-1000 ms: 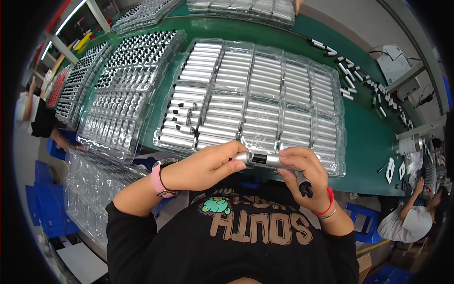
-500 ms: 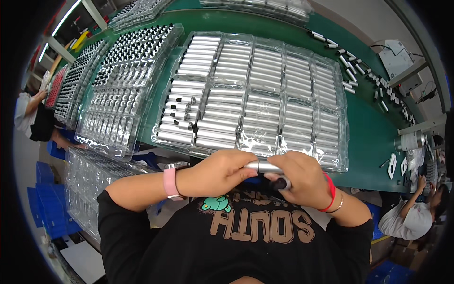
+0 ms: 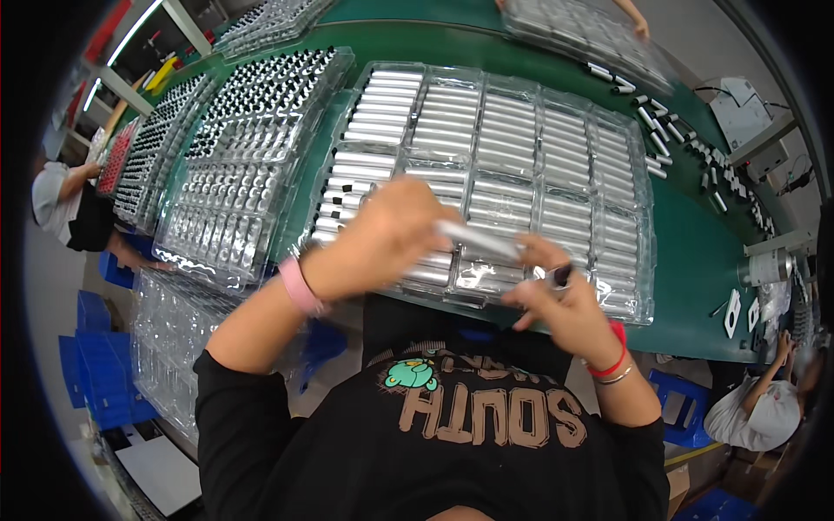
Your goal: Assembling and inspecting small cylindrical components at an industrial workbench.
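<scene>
Over the near edge of the clear plastic tray (image 3: 647,260), my left hand (image 3: 391,230), blurred by motion, grips one end of a slim silver tube (image 3: 479,239). The tube slants toward my right hand (image 3: 569,308), whose index fingertip is close to its other end; I cannot tell whether they touch. My right hand is partly curled, thumb and index finger apart, around a short dark cylindrical piece (image 3: 560,276). Rows of silver tubes (image 3: 504,161) fill the tray's compartments. A few black-ended pieces (image 3: 337,201) lie on the tubes at its left side, partly hidden by my left hand.
Trays of black-tipped parts (image 3: 252,113) stand to the left, above stacked empty clear trays (image 3: 178,339). Loose black-and-silver tubes (image 3: 660,126) lie at the far right. Another person's hand (image 3: 638,22) is at a tray (image 3: 582,39) at the back. Blue stools (image 3: 682,404) stand below.
My hands have moved apart and up over the tray; the left carries the tube away from my body. At the back, another person's hands have appeared and the tray there has shifted right.
</scene>
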`<state>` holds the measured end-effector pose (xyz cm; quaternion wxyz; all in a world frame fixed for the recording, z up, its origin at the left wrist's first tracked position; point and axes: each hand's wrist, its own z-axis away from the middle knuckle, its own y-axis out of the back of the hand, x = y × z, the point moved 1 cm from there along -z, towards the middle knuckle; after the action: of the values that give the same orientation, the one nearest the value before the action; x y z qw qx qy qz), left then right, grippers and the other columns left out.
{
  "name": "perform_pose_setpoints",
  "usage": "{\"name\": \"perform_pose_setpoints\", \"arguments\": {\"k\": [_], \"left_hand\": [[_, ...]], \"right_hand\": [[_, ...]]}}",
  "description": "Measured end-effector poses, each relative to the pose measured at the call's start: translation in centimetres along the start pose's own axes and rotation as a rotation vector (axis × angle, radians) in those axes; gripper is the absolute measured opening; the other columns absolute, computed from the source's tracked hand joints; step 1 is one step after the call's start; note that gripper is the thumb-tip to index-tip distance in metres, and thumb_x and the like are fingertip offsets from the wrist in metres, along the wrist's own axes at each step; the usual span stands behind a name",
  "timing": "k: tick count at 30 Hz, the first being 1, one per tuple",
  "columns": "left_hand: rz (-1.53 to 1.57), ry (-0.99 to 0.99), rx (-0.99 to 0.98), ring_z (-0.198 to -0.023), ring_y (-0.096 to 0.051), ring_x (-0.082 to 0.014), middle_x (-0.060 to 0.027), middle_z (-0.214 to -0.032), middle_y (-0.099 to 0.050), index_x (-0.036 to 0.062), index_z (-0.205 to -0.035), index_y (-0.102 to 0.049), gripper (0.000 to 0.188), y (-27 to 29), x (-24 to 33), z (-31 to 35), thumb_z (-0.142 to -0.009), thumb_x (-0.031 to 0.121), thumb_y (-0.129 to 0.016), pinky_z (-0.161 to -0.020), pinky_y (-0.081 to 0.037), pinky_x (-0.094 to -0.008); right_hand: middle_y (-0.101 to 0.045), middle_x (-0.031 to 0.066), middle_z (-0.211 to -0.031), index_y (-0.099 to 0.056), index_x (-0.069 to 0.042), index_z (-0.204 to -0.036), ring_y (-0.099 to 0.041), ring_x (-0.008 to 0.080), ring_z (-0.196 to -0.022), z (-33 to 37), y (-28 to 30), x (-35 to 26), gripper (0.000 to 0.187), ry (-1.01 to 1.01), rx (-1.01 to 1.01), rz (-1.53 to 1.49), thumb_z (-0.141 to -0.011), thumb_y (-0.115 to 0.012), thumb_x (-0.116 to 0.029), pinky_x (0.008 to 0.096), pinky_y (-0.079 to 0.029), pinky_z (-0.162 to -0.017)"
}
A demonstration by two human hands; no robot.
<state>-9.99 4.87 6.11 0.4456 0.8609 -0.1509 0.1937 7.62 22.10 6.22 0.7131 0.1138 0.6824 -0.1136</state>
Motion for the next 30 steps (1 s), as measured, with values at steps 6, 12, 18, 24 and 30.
{"name": "perform_pose_setpoints", "arguments": {"k": [6, 12, 18, 24, 30], "left_hand": [[-0.429, 0.139, -0.113, -0.087, -0.048, -0.0199, 0.0009, -0.085, -0.06, 0.0119, -0.085, -0.068, 0.012, 1.8, -3.5, 1.8, -0.073, 0.012, -0.068, -0.085, -0.032, -0.0356], [-0.493, 0.157, -0.157, -0.09, -0.046, -0.0198, 0.0008, -0.091, -0.057, 0.013, -0.081, -0.069, 0.009, 2.5, -2.9, 2.8, -0.073, 0.012, -0.069, -0.088, -0.03, -0.0363], [-0.305, 0.362, -0.129, -0.092, -0.045, -0.021, -0.0028, -0.093, -0.049, 0.0121, -0.085, -0.068, 0.015, 5.4, -2.5, 5.5, -0.07, 0.013, -0.071, -0.084, -0.033, -0.0337], [-0.431, 0.335, -0.14, -0.091, -0.044, -0.0232, -0.0048, -0.094, -0.048, 0.0113, -0.097, -0.065, 0.027, 3.6, -0.8, 6.9, -0.07, 0.009, -0.07, -0.085, -0.035, -0.0335], [-0.215, 0.426, -0.037, -0.091, -0.047, -0.0234, -0.0068, -0.098, -0.051, 0.0068, -0.101, -0.062, 0.024, 4.1, 0.1, 5.7, -0.077, 0.005, -0.065, -0.085, -0.038, -0.0345]], "right_hand": [[-0.062, 0.0114, -0.083, -0.047, 0.0, -0.124, -0.053, 0.0097, -0.051, 0.2, 4.2, -1.0, 0.038, -0.148, 0.054, -0.099, -0.092, -0.055, -0.019, 0.015, -0.033, -0.037], [-0.056, 0.0073, -0.075, -0.046, 0.001, -0.125, -0.045, 0.0066, -0.048, 0.5, 3.0, 0.1, 0.04, -0.184, 0.143, -0.383, -0.095, -0.051, -0.025, 0.0147, -0.026, -0.032], [-0.046, 0.0019, -0.065, -0.047, 0.003, -0.124, -0.033, 0.0038, -0.045, 0.9, 4.5, 0.5, 0.043, -0.549, -0.239, -1.003, -0.098, -0.043, -0.03, 0.013, -0.022, -0.032], [-0.045, 0.002, -0.066, -0.05, 0.005, -0.119, -0.033, 0.003, -0.046, 0.4, 3.9, 2.4, 0.04, -0.571, -0.396, -1.158, -0.098, -0.036, -0.026, 0.0138, -0.024, -0.032], [-0.05, 0.0038, -0.069, -0.051, 0.002, -0.109, -0.034, 0.0035, -0.047, 0.9, 3.2, 1.3, 0.028, -0.536, -0.096, -0.813, -0.096, -0.041, -0.02, 0.0148, -0.025, -0.035]]}}
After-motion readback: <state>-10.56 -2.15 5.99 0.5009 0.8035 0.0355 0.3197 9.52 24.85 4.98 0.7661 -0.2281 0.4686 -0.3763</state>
